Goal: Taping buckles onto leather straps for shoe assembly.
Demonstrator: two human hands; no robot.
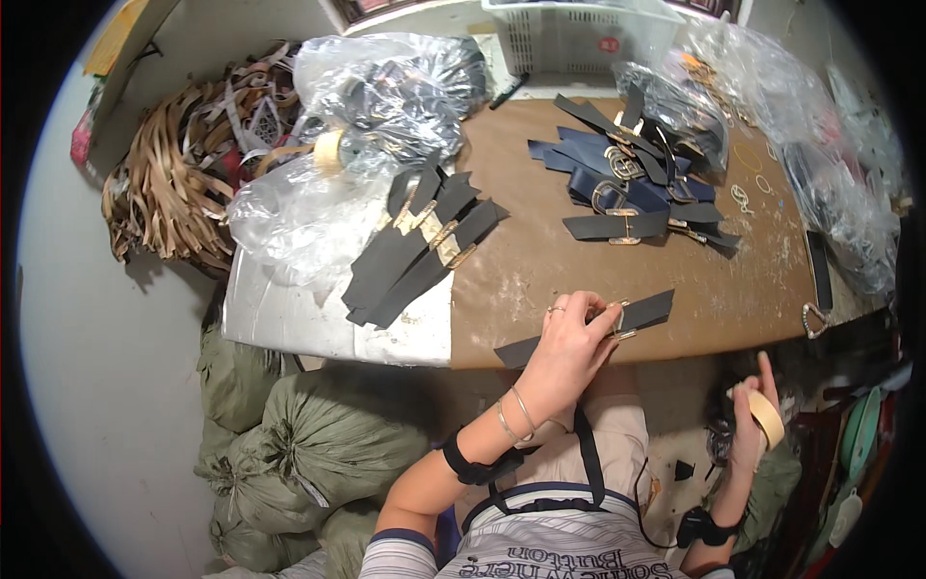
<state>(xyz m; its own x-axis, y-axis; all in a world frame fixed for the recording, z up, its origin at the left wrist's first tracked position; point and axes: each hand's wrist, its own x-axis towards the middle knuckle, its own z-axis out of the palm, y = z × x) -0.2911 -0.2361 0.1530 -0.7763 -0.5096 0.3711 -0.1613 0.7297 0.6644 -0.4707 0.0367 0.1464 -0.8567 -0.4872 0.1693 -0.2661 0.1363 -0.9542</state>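
My left hand [571,347] is closed, its fingertips pinching the metal buckle at the middle of a black strap [648,311]. The strap lies slantwise near the table's front edge, and the fingers partly hide its buckle. Off to the right, beyond the table edge, my right hand [750,425] grips a roll of cream masking tape [768,419], with one finger pointing up. Several black straps with gold buckles [424,236] lie fanned out on the left. Farther back on the right is a heap of black and navy buckled straps [622,183].
Plastic bags of dark pieces [395,82] and a second tape roll [328,151] sit at the back left. Tan strips [174,174] hang in a bundle beside them. A white crate [588,34] stands behind the brown table cover [521,280]. Green sacks [338,444] are piled below left.
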